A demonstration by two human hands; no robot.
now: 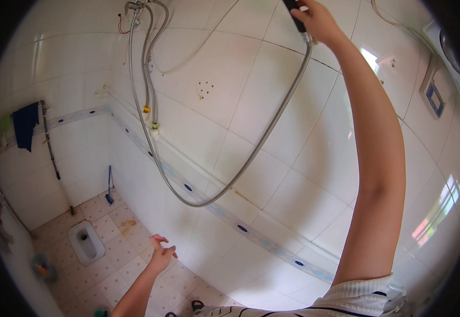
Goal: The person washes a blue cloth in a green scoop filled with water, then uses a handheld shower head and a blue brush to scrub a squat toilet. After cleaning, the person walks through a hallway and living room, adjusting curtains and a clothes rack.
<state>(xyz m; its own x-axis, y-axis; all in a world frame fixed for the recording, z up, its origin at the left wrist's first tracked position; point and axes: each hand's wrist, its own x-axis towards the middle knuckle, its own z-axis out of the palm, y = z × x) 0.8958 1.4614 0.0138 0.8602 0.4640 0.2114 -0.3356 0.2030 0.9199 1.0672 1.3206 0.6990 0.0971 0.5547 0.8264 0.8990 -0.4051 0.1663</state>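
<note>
My right hand point(318, 22) is raised high at the top edge, its fingers closed around the black handle of a handheld shower head point(294, 15); the upper end of it lies outside the picture. From its lower end a grey metal shower hose point(251, 156) hangs in a deep loop and climbs to the tap point(134, 6) at the upper left. Low down over the floor, my left hand point(161, 255) holds nothing, with its fingers loosely bent and apart. It touches neither the hose nor the wall.
A squat toilet point(87, 242) is set in the tiled floor point(121, 259). A blue brush point(109, 196) leans in the corner. On the left hang a dark blue cloth point(25, 126) and a long pole point(50, 148). A white pipe point(209, 177) runs along the tiled wall.
</note>
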